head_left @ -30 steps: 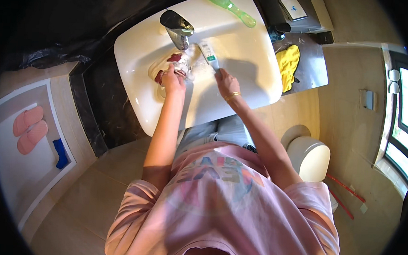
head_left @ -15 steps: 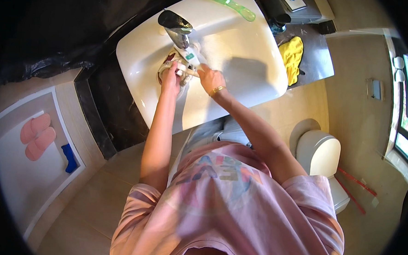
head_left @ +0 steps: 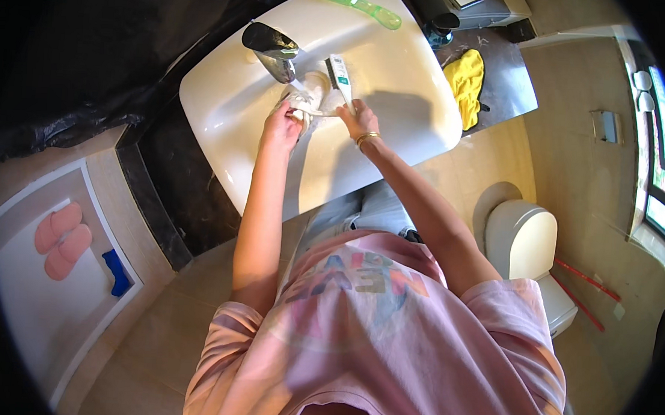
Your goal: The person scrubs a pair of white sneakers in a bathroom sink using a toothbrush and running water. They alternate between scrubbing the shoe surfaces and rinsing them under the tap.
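Note:
Under the chrome faucet (head_left: 271, 48), a whitish shoe (head_left: 317, 94) rests in the white sink (head_left: 224, 119). My left hand (head_left: 282, 130) is closed around its near left side. Between my right hand (head_left: 361, 120) and the shoe stretches a pale strap, its end at my right fingertips. That same hand also grips a white-handled scrub brush (head_left: 340, 74), which points away from me with its dark bristles facing left. The brush is clear of the shoe. My fingers hide part of the shoe.
A green brush (head_left: 358, 4) lies on the sink's far rim. On the dark counter at right are a yellow cloth (head_left: 465, 83) and a dark bottle (head_left: 441, 31). A toilet (head_left: 522, 240) stands to the right. Pink slippers (head_left: 63, 240) and a blue item (head_left: 115, 273) lie at left.
The brush has come off the shoe and tilted upright, away from the faucet. My right hand has moved slightly right, and the shoe has turned in my left hand, drawing the strap out between both hands.

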Motion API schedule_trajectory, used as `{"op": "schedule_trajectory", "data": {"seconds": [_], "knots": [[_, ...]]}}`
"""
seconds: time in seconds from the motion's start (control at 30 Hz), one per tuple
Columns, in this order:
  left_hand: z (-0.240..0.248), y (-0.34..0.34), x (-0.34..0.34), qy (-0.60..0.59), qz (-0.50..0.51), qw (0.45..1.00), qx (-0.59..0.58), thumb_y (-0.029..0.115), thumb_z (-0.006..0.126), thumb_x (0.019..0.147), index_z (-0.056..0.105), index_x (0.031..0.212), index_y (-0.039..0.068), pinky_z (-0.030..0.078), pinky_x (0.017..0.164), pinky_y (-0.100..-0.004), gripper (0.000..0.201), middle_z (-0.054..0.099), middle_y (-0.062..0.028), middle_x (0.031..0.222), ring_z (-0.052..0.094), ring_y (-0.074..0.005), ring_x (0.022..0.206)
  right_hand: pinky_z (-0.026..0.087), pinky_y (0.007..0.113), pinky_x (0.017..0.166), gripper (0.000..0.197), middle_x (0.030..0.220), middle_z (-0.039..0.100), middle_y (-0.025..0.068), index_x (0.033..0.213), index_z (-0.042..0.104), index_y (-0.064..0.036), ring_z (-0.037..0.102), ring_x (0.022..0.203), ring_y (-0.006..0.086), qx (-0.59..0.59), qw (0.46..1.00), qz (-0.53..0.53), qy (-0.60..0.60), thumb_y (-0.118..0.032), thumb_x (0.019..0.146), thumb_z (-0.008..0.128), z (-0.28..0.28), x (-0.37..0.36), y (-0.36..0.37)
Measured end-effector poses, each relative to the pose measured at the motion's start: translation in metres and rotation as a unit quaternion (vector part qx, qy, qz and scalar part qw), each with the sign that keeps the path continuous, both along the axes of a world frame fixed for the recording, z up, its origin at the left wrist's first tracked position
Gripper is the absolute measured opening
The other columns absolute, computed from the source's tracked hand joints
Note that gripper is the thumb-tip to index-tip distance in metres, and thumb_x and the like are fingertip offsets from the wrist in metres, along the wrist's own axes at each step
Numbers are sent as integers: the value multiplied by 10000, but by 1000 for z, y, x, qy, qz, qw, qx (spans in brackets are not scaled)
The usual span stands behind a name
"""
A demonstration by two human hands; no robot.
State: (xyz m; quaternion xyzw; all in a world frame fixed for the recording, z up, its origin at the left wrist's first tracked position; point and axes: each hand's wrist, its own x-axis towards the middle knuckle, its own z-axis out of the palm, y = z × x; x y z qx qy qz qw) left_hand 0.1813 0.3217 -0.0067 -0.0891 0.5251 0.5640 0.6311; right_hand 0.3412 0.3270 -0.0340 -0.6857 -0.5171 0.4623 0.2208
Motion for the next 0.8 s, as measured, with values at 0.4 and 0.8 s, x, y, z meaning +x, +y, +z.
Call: {"op": "schedule_trajectory", "data": {"seconds": [0.4, 0.8], "knots": [[-5, -15, 16, 66, -70, 995, 12, 261, 347, 866, 406, 1085, 48, 392, 804, -276, 311, 498, -67, 1012, 484, -160, 912, 288, 246, 345, 219, 570, 438, 46, 844, 427, -23, 398, 403, 116, -113, 823, -230, 506, -169, 729, 543, 58, -26, 23], [-7, -25, 29, 49, -116, 986, 105, 310, 327, 869, 389, 1137, 117, 305, 854, -270, 336, 459, -26, 1084, 424, -124, 988, 385, 255, 443, 286, 606, 560, 66, 800, 576, -7, 486, 477, 121, -179, 935, -70, 298, -279, 747, 505, 42, -38, 25]]}}
